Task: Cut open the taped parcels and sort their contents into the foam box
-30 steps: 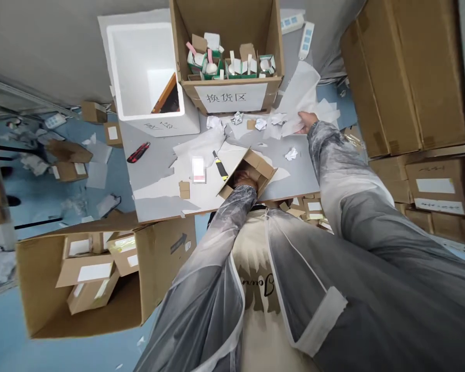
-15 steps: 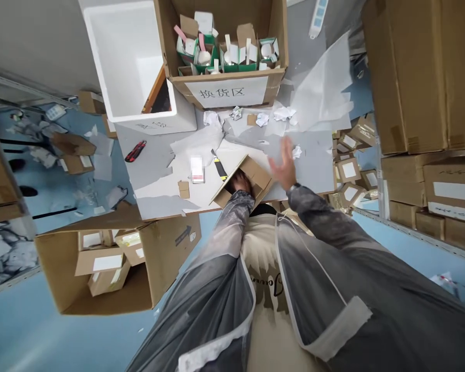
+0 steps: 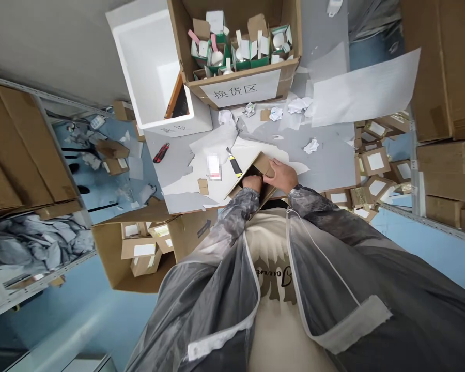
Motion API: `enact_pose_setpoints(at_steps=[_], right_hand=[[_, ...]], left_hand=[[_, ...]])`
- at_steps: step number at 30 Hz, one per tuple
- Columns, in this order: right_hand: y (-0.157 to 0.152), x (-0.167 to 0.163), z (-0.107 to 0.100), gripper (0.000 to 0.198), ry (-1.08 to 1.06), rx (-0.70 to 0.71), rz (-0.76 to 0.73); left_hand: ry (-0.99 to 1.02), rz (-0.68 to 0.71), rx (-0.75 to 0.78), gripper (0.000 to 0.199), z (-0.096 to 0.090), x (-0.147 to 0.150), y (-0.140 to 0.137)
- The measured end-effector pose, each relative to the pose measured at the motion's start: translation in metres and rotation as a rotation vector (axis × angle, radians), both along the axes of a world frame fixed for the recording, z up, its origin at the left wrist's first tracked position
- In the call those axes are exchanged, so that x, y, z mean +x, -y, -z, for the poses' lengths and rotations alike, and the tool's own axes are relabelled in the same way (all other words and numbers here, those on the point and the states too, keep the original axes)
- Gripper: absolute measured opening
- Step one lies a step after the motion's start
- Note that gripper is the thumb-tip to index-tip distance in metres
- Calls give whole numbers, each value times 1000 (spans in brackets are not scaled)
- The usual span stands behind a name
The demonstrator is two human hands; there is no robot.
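Head view: facing a smooth grey table [image 3: 329, 170] above a glossy blue floor [image 3: 120, 312]. Working at the near edge, directly in front of the torso. Holding the small carton [image 3: 262, 163] right at both hands, touching each and favouring neither. Appearing to run its long axis obliquely, from near left to far right; not showing its full length under the hands. Resting the left hand [image 3: 252, 182], curled, within the opening; not revealing whether grasping anything. Appearing to pinch the right-side flap between thumb and fingers of the right hand [image 3: 283, 176].

Noting materials: thin matt-brown cardboard, straight-creased; slim yellow-and-black cutter [image 3: 234, 164] just beyond the left wall; flat, torn white paper [image 3: 220, 190] underneath; crumpled paper ball [image 3: 311, 146] to the right; rigid white foam box [image 3: 199, 119] and deep corrugated carton [image 3: 289, 81] beyond.
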State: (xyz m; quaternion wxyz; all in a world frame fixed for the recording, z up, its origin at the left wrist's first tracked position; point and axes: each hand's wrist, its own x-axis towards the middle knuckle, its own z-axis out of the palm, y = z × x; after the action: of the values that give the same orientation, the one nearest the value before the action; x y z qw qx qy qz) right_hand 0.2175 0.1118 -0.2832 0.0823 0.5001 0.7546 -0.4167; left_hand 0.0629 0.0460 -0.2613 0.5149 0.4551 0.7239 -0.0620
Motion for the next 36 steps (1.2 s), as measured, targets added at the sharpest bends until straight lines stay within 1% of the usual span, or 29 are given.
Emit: enact_pose_setpoints(at_steps=[2, 4, 6, 7, 8, 9, 10, 11, 12, 13, 15, 16, 17, 19, 21, 23, 24, 26, 30, 33, 36], right_hand=[[-2, 2, -4, 85, -4, 18, 14], [-5, 2, -15, 88, -32, 87, 59], [-5, 0, -37, 93, -113, 161, 139], [-4, -4, -51, 95, -170, 171, 188], [-1, -10, -67, 98, -233, 150, 243], [3, -17, -85, 100, -301, 96, 303], [8, -25, -103, 103, -377, 12, 366], [14, -34, -121, 105, -464, -99, 425], [21, -44, -138, 105, -562, -228, 475], [29, -55, -154, 105, -662, -360, 511], [42, -75, -178, 104, -820, -583, 540], [48, -84, -187, 105, -865, -649, 543], [53, -92, -194, 107, -888, -679, 543], [60, -107, -202, 107, -891, -661, 540], [67, -117, -206, 102, -868, -606, 535], [74, -125, -211, 98, -850, -563, 541], [77, -128, -214, 98, -856, -554, 549], [86, -132, -222, 104, -904, -572, 564], [103, -139, -241, 112, -1055, -713, 581], [112, -146, -252, 104, -1122, -791, 659], [119, -152, -257, 93, -1130, -788, 729]], left_hand=[[-103, 29, -28, 36, -26, -17, 12], [-172, -10, 12, 33, -56, -37, 30], [-191, -137, 124, 27, -84, -56, 53], [-186, -231, 220, 26, -97, -63, 65], [-174, -337, 342, 28, -109, -68, 75], [-153, -444, 485, 32, -119, -70, 84], [-123, -537, 637, 36, -128, -71, 92], [-82, -600, 781, 40, -136, -71, 97], [-32, -621, 902, 43, -144, -70, 101], [25, -601, 993, 46, -152, -69, 102], [148, -482, 1083, 53, -167, -67, 102], [202, -427, 1092, 58, -175, -67, 101], [238, -403, 1083, 63, -182, -68, 100], [244, -443, 1034, 65, -194, -70, 99], [209, -521, 969, 55, -203, -74, 100], [214, -567, 924, 44, -209, -80, 103], [244, -585, 908, 43, -211, -84, 105], [346, -642, 885, 52, -212, -93, 110], [680, -825, 838, 68, -211, -105, 122], [855, -947, 818, 72, -210, -107, 131], [917, -991, 799, 73, -209, -109, 143]])
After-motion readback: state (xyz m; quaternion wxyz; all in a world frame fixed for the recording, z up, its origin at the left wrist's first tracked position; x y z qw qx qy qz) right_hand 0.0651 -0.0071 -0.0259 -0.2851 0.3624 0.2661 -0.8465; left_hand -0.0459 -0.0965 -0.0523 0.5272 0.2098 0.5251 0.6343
